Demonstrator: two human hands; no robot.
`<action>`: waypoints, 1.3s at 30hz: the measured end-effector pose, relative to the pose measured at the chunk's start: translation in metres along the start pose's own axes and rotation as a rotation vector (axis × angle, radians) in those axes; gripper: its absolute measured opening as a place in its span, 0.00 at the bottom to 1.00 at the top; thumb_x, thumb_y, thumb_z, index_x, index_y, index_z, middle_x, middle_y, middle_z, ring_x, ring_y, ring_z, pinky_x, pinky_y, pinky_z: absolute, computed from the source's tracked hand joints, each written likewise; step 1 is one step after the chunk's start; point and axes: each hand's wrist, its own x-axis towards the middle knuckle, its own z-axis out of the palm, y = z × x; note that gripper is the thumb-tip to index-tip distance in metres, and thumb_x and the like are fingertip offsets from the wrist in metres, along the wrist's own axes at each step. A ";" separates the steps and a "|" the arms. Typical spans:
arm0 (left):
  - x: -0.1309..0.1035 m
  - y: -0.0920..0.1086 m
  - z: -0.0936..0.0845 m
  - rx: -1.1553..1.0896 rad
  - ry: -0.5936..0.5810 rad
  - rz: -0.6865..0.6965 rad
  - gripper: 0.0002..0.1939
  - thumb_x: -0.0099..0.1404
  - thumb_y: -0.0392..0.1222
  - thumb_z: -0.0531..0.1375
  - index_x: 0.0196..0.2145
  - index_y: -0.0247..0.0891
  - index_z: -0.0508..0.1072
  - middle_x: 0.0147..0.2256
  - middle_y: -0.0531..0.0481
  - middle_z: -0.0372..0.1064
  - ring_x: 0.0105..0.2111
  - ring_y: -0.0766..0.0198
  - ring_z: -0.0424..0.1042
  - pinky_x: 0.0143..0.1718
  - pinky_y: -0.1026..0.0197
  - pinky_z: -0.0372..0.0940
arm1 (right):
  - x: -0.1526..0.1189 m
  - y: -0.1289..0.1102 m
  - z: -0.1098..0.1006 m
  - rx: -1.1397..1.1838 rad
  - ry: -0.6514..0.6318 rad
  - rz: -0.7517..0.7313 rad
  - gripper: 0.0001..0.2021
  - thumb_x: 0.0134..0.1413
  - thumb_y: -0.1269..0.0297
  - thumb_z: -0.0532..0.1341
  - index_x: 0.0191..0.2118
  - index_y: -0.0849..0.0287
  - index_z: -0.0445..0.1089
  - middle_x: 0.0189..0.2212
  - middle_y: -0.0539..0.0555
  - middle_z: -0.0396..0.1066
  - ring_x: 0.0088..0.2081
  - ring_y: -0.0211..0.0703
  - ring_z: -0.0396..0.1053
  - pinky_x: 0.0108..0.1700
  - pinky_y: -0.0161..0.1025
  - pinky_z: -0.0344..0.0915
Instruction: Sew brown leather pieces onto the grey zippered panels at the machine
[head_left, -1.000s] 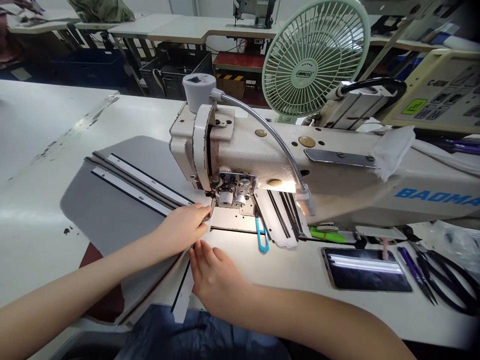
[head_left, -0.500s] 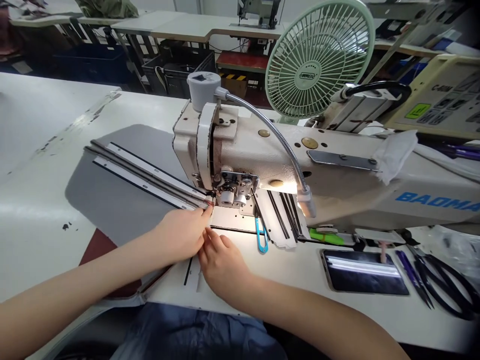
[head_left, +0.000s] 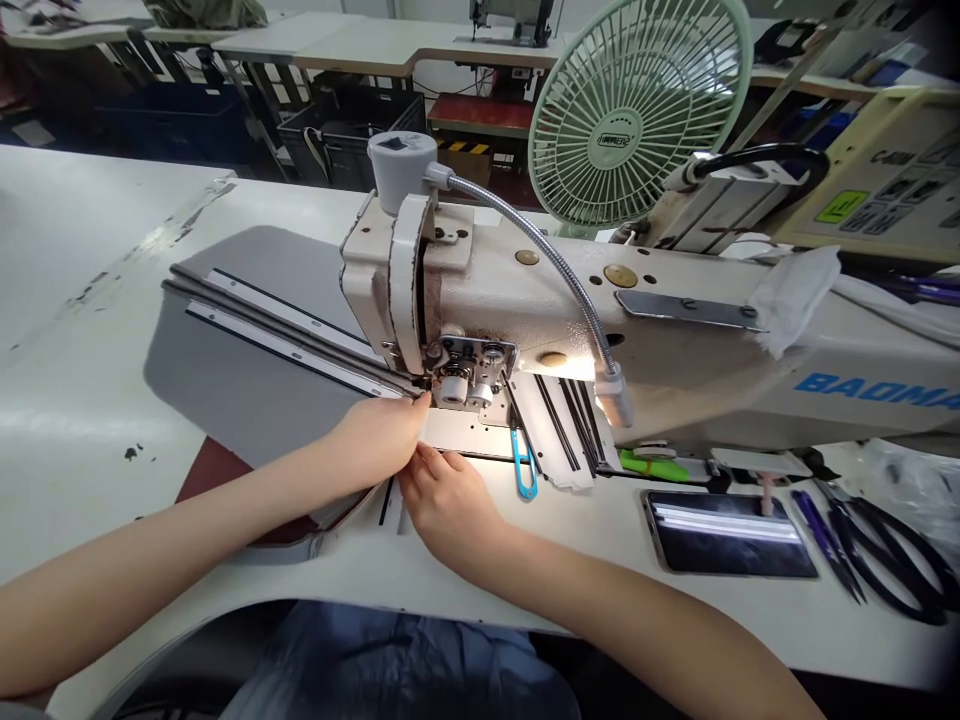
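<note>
A grey panel [head_left: 217,390] with a maroon part [head_left: 214,485] lies left of the sewing machine [head_left: 405,290]. Two white strips with black edges [head_left: 296,355] run along it towards the needle area, with dark grey piping [head_left: 247,315] between them. My left hand [head_left: 386,435] is closed at the panel's edge by the presser foot, fingertips pinched together. Just right of it, my right hand [head_left: 450,505] rests low on the machine bed, fingers curled and touching my left hand. What its fingertips hold is hidden. Blue thread snips [head_left: 525,465] lie right of the hands.
Loose black-edged strips [head_left: 559,430] lie beside the machine bed. Further right are a phone [head_left: 731,535], purple tweezers [head_left: 829,545] and black-handled scissors [head_left: 892,550]. A bendable lamp [head_left: 551,255] arches over the machine arm, and a green fan [head_left: 637,130] stands behind.
The panel has slid a little to the right and turned slightly. My left fingertips are closer under the machine head. My right hand has barely moved; the view has shifted slightly.
</note>
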 end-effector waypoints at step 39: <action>0.004 0.001 0.022 -0.202 0.082 -0.027 0.19 0.66 0.32 0.46 0.51 0.35 0.68 0.41 0.43 0.76 0.39 0.55 0.75 0.36 0.58 0.64 | 0.006 0.015 0.006 0.094 0.104 0.056 0.08 0.62 0.77 0.56 0.37 0.64 0.72 0.37 0.58 0.75 0.43 0.47 0.69 0.38 0.40 0.65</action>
